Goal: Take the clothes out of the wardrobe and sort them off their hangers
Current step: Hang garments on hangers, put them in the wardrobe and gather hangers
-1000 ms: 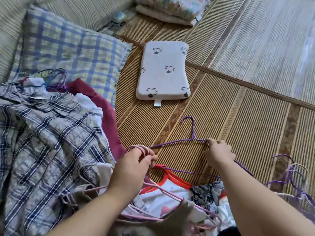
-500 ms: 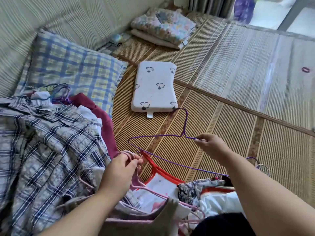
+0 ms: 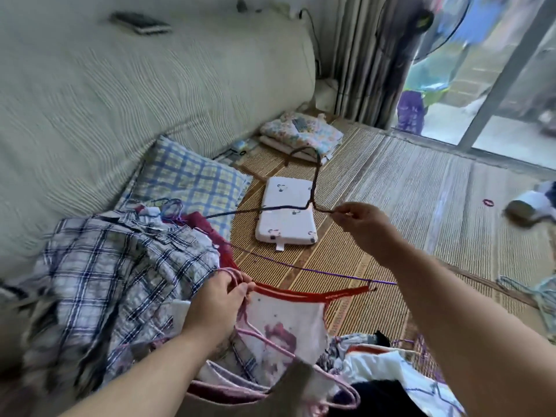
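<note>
Purple wire hanger (image 3: 313,191): held up over the straw mat (image 3: 406,212), pinched beside its neck by the right hand (image 3: 361,221). Pink hangers (image 3: 234,273): hooks bunched in the gripping left hand (image 3: 219,302), over a red-trimmed white top (image 3: 285,320). Checked shirts (image 3: 120,266): heaped at left.

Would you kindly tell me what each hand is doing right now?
Left hand: grips the pink hangers by their hooks.
Right hand: pinches the purple hanger.

The woven floor mat (image 3: 391,206) carries a small white pillow (image 3: 285,224), a checked pillow (image 3: 192,182), folded floral bedding (image 3: 304,135), a clothes heap (image 3: 120,266) and, seemingly, loose hangers (image 3: 538,293).
</note>
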Demonstrator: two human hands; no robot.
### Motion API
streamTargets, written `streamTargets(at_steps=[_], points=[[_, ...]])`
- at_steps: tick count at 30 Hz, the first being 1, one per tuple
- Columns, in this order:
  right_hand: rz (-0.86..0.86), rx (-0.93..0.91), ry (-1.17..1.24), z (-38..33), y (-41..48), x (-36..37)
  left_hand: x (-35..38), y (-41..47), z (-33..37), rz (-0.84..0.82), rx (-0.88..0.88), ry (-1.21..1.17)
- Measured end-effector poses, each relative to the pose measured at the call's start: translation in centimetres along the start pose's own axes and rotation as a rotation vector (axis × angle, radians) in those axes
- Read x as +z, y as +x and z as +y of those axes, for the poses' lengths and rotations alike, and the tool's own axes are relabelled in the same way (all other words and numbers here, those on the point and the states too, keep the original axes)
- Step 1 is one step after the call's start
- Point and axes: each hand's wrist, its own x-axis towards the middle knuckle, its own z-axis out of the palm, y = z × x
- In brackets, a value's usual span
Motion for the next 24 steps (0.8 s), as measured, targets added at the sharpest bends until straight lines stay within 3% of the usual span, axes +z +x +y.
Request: streamTargets(at_steps=[7, 15, 24], points=[[-0.028, -0.246, -0.118, -14.5, -10.9, 1.5, -10.7, -11.1, 4.7, 0.218, 0.051, -0.124], [-0.132, -0.404, -0.061, -28.0, -21.9, 4.9, -22.9, -23.0, 13.8, 0.442, 0.312, -0.161], [-0.439, -0.531, -0.033, -38.2, -32.1, 7.6, -30.0, -33.8, 23.1, 0.733, 0.516, -0.117]])
